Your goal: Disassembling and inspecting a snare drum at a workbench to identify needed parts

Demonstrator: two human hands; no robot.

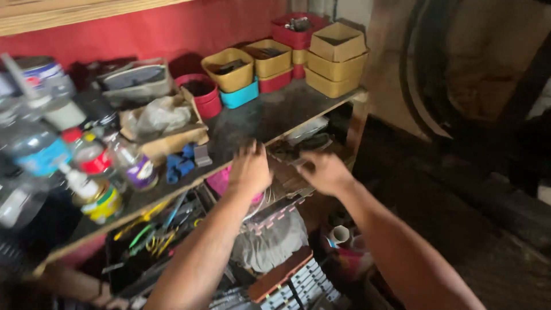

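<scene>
1. The wooden shelf is taken as the landmark; both hands are reached in just under its front edge.
2. The left hand is seen at the shelf's front edge, fingers spread wide and curled up against the board; nothing is held that can be made out.
3. The right hand is placed just right of the left, below the shelf edge, fingers bent loosely toward dark clutter stored under the shelf. Whether anything is gripped cannot be told; motion blur.
4. The dark clutter lies ahead of and between both hands, its long axis running roughly along the shelf edge. The right hand is nearer to it.
5. On the shelf's back, yellow bins and red tubs are stacked against the red wall.
6. On the shelf's left end, bottles and blue fittings are crowded.
7. Below the shelf, left of the hands, a tray of pliers is seen.
</scene>
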